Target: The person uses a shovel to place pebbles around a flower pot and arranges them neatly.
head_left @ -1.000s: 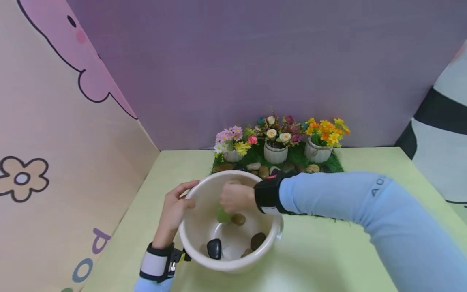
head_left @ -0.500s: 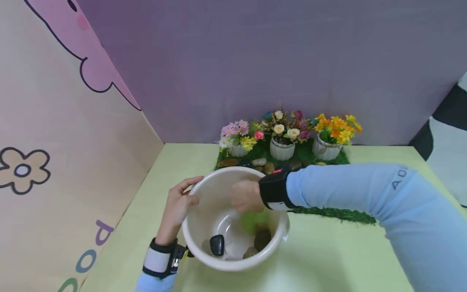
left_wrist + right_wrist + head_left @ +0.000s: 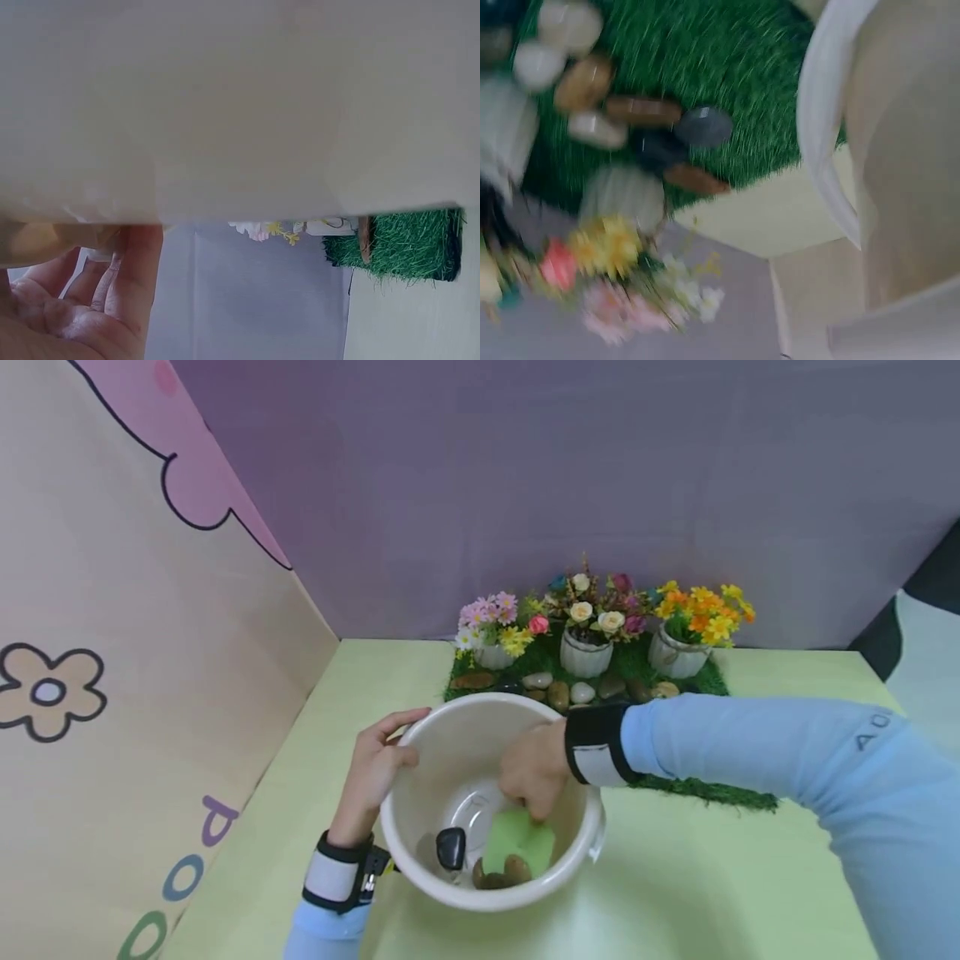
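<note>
— On the left rim of the basin (image 3: pixel 592 827), what is the left hand (image 3: pixel 372 770) doing?
— It grips the edge, thumb over the lip and fingers curled down the outer wall, steadying the tub on the green tabletop (image 3: pixel 675 893).
— And further right, inside it?
— The right hand (image 3: pixel 534 770) reaches down with its fingers curled onto a green cloth (image 3: pixel 517 839), pressing it toward the near wall. By my reading this is mid-scrub: wiping the basin's inside, or the stones.
— Where are the stones?
— A black one (image 3: pixel 451 847) lies just left of the cloth; brown ones (image 3: pixel 501 872) sit under its lower edge.
— What does the next stroke call for?
— Probably a firm left-hand hold while the cloth sweeps round, without knocking the stones about.
— Anything hard to make out?
— Plenty. The cloth hides part of the stones. The left wrist view is nearly all basin wall, with only a palm (image 3: pixel 67 315) below. The right wrist view is blurred, showing just the rim, turf mat (image 3: pixel 705 75) and flowers (image 3: pixel 607 255), not the fingertips.
</note>
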The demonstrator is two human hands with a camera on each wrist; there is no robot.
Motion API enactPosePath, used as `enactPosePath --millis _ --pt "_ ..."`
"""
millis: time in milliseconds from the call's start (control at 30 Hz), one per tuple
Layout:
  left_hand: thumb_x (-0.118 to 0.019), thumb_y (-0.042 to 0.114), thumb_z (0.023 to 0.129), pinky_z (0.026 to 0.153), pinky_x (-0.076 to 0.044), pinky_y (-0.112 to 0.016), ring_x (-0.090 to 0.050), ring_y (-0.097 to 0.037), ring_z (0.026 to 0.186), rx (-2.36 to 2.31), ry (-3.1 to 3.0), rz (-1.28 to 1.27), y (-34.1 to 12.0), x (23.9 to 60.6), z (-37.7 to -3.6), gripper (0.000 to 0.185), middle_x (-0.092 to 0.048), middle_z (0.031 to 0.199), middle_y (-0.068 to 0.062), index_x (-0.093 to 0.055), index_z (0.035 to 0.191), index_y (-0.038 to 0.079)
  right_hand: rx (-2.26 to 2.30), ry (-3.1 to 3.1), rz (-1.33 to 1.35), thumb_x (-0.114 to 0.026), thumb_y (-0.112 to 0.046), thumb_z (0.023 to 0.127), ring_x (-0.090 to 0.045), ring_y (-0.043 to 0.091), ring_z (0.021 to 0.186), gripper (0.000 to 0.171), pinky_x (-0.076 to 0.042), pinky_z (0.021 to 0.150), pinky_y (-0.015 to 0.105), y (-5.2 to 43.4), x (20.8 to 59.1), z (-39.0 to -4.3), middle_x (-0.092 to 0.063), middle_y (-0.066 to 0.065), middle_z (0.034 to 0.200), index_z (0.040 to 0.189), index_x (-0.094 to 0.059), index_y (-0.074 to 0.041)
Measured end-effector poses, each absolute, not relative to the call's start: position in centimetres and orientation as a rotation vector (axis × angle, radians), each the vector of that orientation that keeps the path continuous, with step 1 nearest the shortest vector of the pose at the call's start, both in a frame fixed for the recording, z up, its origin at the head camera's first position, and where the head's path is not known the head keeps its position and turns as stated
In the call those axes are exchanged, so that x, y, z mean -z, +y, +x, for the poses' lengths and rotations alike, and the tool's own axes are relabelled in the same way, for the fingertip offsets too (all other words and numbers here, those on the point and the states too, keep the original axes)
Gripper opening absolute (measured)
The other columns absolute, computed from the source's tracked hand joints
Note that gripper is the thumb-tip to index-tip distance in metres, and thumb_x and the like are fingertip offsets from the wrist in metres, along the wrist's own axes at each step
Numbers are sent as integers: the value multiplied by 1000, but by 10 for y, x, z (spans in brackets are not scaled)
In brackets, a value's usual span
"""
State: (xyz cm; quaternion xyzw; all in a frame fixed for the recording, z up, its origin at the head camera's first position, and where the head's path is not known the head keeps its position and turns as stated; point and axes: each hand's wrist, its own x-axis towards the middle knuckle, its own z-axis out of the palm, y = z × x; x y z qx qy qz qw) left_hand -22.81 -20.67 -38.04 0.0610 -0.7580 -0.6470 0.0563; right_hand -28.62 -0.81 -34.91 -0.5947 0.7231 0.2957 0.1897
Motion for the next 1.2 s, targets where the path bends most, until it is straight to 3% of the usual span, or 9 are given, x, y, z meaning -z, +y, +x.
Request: enactPosePath --millis 200,433,633,967,1200 --pt "-49 -11 63 67 -54 -39 -62 -30 96 1952 -2303 162 -205 375 -231 58 -61 116 -16 -62 116 9 -576 2103 -1547 -61 -44 78 -34 7 47 38 -26 42 24 -4 338 -287 -37 -10 47 50 -45 -22" --pt "-49 -11 63 69 -54 -39 -62 -30 98 1955 -2303 147 -203 374 -234 58 -60 117 -15 -62 116 8 -361 2141 -1471 -60 -44 81 -40 4 49 32 -31 45 21 1 325 -291 -46 -12 53 57 -55 -22" --pt "-49 -11 62 68 -53 -36 -61 -28 97 1955 -2294 149 -201 374 -236 58 -60 116 -15 -62 116 8 -258 2147 -1492 -60 -44 81 -33 2 44 40 -26 43 19 6 316 -295 -38 -13 48 51 -43 -23" --pt "-50 -10 64 68 -53 -34 -61 -28 98 1965 -2282 174 -200 377 -231 57 -59 118 -16 -61 117 7 141 2123 -1368 -57 -36 86 -31 4 48 41 -31 50 20 14 299 -297 -30 -9 52 54 -34 -22" --pt "-51 -9 67 69 -51 -29 -61 -20 93 1942 -2306 189 -204 380 -227 53 -58 119 -13 -61 117 6 234 2198 -1407 -56 -37 87 -29 5 49 40 -29 53 19 25 281 -307 -29 -7 53 57 -35 -21"
